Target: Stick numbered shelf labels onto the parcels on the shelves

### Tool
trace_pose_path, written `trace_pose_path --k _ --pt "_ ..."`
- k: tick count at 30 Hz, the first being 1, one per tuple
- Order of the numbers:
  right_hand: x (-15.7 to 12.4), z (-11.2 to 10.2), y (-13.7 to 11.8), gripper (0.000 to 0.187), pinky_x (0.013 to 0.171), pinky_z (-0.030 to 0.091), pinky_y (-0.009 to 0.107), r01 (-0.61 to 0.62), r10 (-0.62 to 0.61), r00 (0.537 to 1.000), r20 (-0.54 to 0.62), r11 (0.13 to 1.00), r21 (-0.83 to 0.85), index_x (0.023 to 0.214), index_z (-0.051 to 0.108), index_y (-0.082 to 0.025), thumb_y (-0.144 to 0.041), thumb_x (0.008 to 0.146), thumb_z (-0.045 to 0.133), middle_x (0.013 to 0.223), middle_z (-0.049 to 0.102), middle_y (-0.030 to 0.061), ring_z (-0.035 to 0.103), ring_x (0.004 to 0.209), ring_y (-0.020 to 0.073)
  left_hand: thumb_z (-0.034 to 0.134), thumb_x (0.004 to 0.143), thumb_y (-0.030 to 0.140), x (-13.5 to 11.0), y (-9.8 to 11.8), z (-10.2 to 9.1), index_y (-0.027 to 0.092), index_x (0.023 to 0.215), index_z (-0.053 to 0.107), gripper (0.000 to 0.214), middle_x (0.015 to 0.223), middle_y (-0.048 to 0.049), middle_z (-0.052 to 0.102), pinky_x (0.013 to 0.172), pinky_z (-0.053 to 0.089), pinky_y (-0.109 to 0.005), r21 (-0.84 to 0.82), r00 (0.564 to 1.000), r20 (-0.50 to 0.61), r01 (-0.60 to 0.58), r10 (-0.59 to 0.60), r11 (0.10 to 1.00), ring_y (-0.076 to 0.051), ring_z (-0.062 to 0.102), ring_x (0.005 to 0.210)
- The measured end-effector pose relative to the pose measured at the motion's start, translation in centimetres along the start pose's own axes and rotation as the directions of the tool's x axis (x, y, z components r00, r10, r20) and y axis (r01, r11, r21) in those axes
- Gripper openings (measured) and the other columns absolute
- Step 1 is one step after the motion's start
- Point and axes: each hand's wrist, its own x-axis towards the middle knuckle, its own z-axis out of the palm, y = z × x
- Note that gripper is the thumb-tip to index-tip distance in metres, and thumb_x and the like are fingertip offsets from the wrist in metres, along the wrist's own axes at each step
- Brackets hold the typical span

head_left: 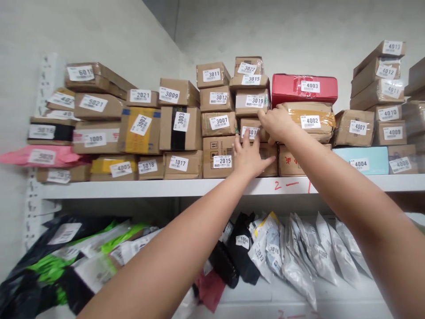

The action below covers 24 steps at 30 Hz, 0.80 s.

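My left hand [249, 157] is open, fingers spread against the front of the stacked cardboard boxes. Its fingertips touch a small box whose label [247, 132] begins with 301, and they partly cover it. Beneath the palm is a lower box, mostly hidden. My right hand [278, 124] is bent round the right edge of that same small box, beside the taped box 4002 [318, 122]. Some of its fingertips are hidden in the gap. Just above sits box 3019 [254, 101], and box 2015 [215, 146] stands left of my left hand.
A white shelf [166, 188] holds several labelled boxes, including a red one [302, 88] and a light blue one [376, 160]. On the lower shelf lie white mailing bags [318, 252] and black and green bags [59, 261]. A wall stands behind.
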Motion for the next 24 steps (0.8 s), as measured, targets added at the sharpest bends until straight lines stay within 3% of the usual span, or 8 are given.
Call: trace_pose_path --k 4,7,11,19,24 --pt "-0.5 0.1 -0.4 0.077 0.099 0.040 0.058 0.001 -0.001 1.000 -0.014 1.000 0.000 0.129 0.042 -0.004 -0.051 0.076 0.073 0.103 0.069 0.0213 0.069 0.095 0.0380 0.064 0.079 0.053 0.0 0.8 0.2 0.026 0.153 0.034 0.084 0.165 -0.0106 0.014 0.120 0.017 -0.057 -0.010 1.000 -0.005 0.021 -0.021 1.000 -0.043 0.006 0.150" --pt "-0.6 0.0 -0.5 0.081 0.102 0.039 0.060 -0.009 0.009 1.000 -0.006 1.000 0.015 0.131 0.039 -0.005 -0.051 0.074 0.073 0.103 0.069 0.0202 0.069 0.095 0.0374 0.072 0.072 0.053 -1.6 1.9 1.0 0.020 0.154 0.029 0.098 0.163 -0.0184 0.012 0.119 0.020 -0.055 -0.071 0.980 -0.042 0.189 -0.193 0.979 -0.043 0.013 0.149" --pt "-0.6 0.2 -0.5 0.077 0.109 0.030 0.064 -0.018 0.019 1.000 -0.019 0.998 0.066 0.131 0.040 -0.004 -0.053 0.079 0.067 0.104 0.068 0.0201 0.066 0.101 0.0385 0.079 0.063 0.047 -3.7 2.7 2.1 0.009 0.153 0.022 0.113 0.159 -0.0260 0.014 0.119 0.022 -0.053 -0.162 0.926 0.007 0.374 -0.378 0.913 -0.043 0.015 0.148" --pt "-1.0 1.4 0.9 0.086 0.114 0.019 0.067 0.028 -0.017 0.996 -0.089 0.992 0.120 0.135 0.036 -0.006 -0.062 0.077 0.067 0.116 0.059 0.0197 0.055 0.118 0.0431 0.084 0.054 0.039 -3.7 4.0 2.5 0.016 0.149 0.024 0.115 0.156 -0.0237 0.023 0.117 0.027 -0.053 -0.230 0.885 -0.060 0.438 -0.462 0.869 -0.041 0.025 0.145" --pt "-1.5 1.7 1.4 0.082 0.113 0.020 0.068 0.060 -0.038 0.989 -0.140 0.986 0.153 0.136 0.036 -0.010 -0.060 0.079 0.065 0.113 0.062 0.0160 0.055 0.118 0.0412 0.087 0.052 0.039 -3.3 4.2 2.3 0.024 0.152 0.015 0.124 0.156 -0.0215 0.019 0.115 0.028 -0.055 -0.214 0.870 -0.038 0.473 -0.491 0.855 -0.041 0.023 0.145"
